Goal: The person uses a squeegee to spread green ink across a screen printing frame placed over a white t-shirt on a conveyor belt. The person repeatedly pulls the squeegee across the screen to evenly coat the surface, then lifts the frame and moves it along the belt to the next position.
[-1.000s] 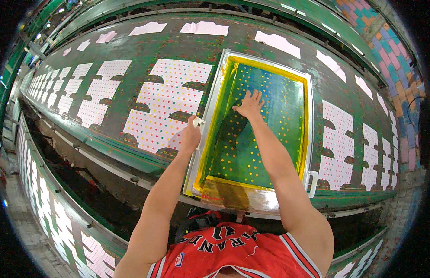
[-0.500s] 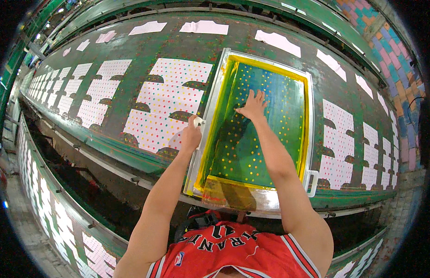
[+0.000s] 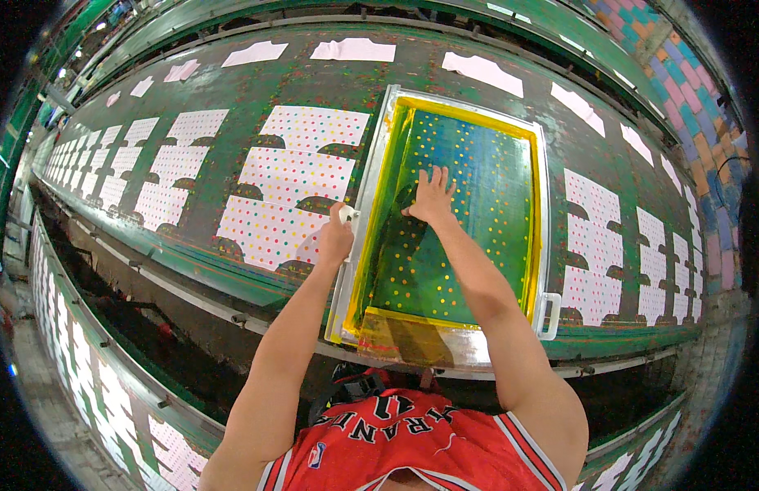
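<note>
A long green desk [image 3: 232, 176] runs off to the left, covered with rows of white fabric pieces [image 3: 293, 192] printed with coloured dots. A metal-framed printing screen [image 3: 453, 221] with yellow edging and green dotted mesh lies flat on the desk, in front of the person. The left hand [image 3: 334, 237] closes its grip on the screen's left frame rail, at a small white fitting. The right hand [image 3: 431, 199] lies flat on the mesh, fingers spread wide, gripping nothing. More dotted pieces [image 3: 596, 254] lie just right of the screen.
</note>
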`<control>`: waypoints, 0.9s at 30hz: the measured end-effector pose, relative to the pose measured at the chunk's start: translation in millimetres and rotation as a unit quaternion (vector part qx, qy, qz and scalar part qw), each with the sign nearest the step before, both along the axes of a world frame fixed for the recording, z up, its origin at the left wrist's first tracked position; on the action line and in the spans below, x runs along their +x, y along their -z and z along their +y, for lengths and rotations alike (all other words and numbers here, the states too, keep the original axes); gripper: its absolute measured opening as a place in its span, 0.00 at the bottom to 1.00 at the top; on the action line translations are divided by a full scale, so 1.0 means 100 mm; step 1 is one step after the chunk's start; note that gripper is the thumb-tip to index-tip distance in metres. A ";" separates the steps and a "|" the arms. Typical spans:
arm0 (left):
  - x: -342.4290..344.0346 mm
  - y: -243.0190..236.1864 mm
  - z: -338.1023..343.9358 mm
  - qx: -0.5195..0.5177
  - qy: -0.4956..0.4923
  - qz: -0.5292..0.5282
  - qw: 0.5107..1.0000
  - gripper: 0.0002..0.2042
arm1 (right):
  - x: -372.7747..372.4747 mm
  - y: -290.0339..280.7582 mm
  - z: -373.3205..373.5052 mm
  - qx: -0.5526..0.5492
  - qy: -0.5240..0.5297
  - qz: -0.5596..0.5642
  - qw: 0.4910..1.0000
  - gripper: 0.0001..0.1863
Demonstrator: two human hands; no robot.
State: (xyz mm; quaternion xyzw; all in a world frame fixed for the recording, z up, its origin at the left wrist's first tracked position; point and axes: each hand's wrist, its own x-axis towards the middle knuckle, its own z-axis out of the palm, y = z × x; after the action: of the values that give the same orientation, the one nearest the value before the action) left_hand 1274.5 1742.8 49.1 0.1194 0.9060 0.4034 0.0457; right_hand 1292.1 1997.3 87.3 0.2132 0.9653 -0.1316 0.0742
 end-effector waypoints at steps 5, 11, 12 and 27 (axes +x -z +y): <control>-0.01 0.02 -0.01 -0.002 0.006 0.028 1.000 0.25 | 0.01 -0.13 0.12 -0.027 0.051 0.051 0.997 0.63; 0.00 0.01 0.00 -0.009 -0.003 0.014 1.000 0.25 | 0.06 -0.03 0.02 -0.008 0.025 0.036 0.999 0.57; -0.01 0.00 0.00 -0.014 0.001 0.013 1.000 0.25 | 0.07 0.02 -0.01 -0.009 0.013 0.025 1.000 0.56; -0.05 0.01 -0.02 0.011 0.012 -0.012 1.000 0.25 | 1.83 -0.47 -0.03 -0.141 -0.040 0.163 0.976 0.28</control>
State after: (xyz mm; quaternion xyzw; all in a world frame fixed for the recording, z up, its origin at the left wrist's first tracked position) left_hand 1269.6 1741.1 47.8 0.1260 0.8992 0.4146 0.0604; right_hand 1475.0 1993.8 134.6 0.1374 0.9439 -0.2963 -0.0492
